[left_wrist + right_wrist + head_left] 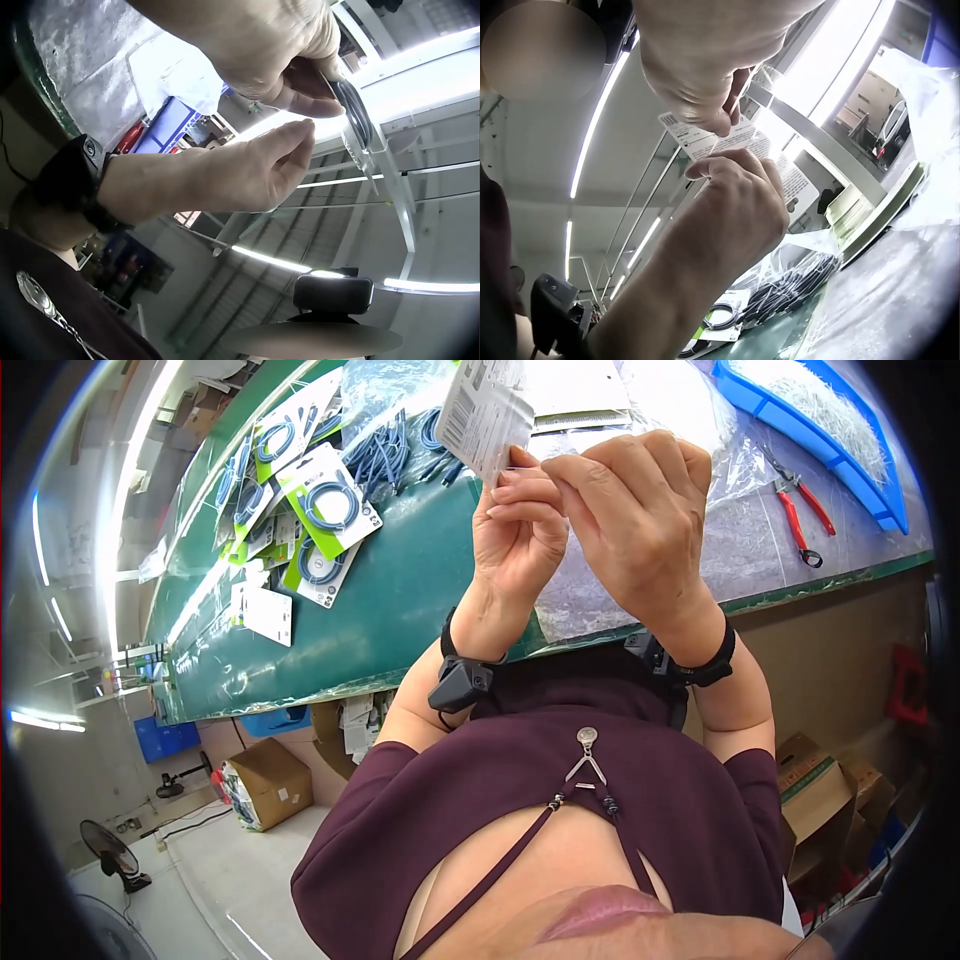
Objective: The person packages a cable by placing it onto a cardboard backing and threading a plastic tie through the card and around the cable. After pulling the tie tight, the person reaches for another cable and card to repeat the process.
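Note:
A white printed card point(484, 422) with a barcode is held up over the table. The left hand point(520, 530) pinches its lower edge, fingers curled. Right beside it, the right hand point(640, 510) has thumb and forefinger pinched together at the card's edge; what lies between those fingertips is too small to tell. In the left wrist view a dark coiled cable point(354, 112) shows on the card's far side, by the left hand point(262, 52). The right wrist view shows the card point(799, 187) behind both hands.
Carded blue cables point(330, 505) lie in a pile at the left, beside a bundle of loose cables point(380, 455). Red-handled pliers point(800, 510) lie at the right, near a blue tray point(800, 420) of clear strips. Clear plastic bags lie behind the hands.

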Motion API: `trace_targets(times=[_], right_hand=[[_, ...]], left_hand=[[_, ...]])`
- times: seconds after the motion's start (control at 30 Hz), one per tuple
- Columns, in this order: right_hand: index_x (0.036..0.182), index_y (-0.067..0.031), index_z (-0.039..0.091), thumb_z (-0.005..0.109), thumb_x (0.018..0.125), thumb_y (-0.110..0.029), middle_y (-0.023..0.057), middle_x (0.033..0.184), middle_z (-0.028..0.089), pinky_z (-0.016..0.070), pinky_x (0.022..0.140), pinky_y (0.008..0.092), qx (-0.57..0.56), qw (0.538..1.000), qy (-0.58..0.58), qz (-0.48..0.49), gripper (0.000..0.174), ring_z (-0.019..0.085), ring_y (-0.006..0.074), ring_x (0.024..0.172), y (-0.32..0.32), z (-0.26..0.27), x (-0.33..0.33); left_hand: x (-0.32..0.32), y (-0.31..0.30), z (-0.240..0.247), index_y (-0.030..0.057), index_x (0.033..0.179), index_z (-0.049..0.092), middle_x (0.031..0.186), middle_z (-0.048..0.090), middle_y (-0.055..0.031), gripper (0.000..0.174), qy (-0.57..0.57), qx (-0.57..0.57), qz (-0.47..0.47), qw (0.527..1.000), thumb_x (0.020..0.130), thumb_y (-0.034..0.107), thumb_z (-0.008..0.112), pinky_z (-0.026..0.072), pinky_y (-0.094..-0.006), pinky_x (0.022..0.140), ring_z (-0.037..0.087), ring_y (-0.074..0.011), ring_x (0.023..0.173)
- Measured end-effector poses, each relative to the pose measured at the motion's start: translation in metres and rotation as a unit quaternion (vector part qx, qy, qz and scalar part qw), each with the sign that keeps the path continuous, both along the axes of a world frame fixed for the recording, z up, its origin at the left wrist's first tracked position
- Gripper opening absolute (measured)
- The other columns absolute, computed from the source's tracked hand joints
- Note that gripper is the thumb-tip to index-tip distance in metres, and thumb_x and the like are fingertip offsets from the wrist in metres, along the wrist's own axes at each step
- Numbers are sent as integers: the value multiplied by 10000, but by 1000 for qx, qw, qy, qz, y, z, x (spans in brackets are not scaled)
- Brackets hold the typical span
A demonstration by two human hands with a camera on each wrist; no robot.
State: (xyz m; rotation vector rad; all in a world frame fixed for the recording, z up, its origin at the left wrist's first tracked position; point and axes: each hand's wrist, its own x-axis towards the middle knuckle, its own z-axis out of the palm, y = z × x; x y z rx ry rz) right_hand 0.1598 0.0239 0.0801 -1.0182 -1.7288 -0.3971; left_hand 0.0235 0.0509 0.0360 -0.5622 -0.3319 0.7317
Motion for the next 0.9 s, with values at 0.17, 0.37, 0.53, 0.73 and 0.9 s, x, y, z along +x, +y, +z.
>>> trace_targets(times=[0.17, 0.37, 0.53, 0.73, 0.9], right_hand=[[841, -111, 674, 728, 677, -101, -45, 754, 576, 329, 727, 292, 10, 1000, -4, 2, 173, 523, 139, 722, 3, -2, -1], [841, -108, 675, 723, 682, -104, -43, 750, 576, 330, 732, 292, 6, 1000, 8, 20, 166, 524, 139, 723, 3, -3, -1], [835, -108, 674, 720, 692, -110, -39, 742, 575, 335, 731, 295, 2, 1000, 8, 13, 149, 525, 141, 719, 3, -2, 0], [822, -112, 671, 716, 703, -110, -35, 741, 577, 342, 729, 301, 13, 1000, 11, 15, 126, 528, 143, 714, 5, -5, -1], [821, -111, 669, 713, 709, -108, -33, 746, 582, 348, 738, 304, -1, 1000, 9, 24, 120, 536, 148, 722, 5, -5, -3]], left_hand=[[1, 0, -5, -63, 1023, 596, 793, 600, -114, 195, 15, 4, 14, 1000, 862, 47, 605, 520, -185, 545, 588, -137, 675], [3, -2, -7, -63, 1034, 594, 802, 608, -122, 198, 37, 1, 26, 999, 876, 56, 591, 519, -185, 544, 591, -138, 678], [3, 0, -6, -62, 1044, 593, 800, 611, -125, 206, 34, 14, 22, 999, 880, 60, 587, 519, -184, 545, 595, -139, 683], [3, -1, -6, -62, 1049, 593, 803, 615, -123, 205, 30, 15, 22, 999, 885, 61, 581, 521, -183, 542, 598, -139, 693], [3, 3, -13, -26, 1057, 607, 808, 612, -86, 224, 78, 4, 29, 997, 874, 102, 619, 513, -186, 574, 590, -123, 701]])
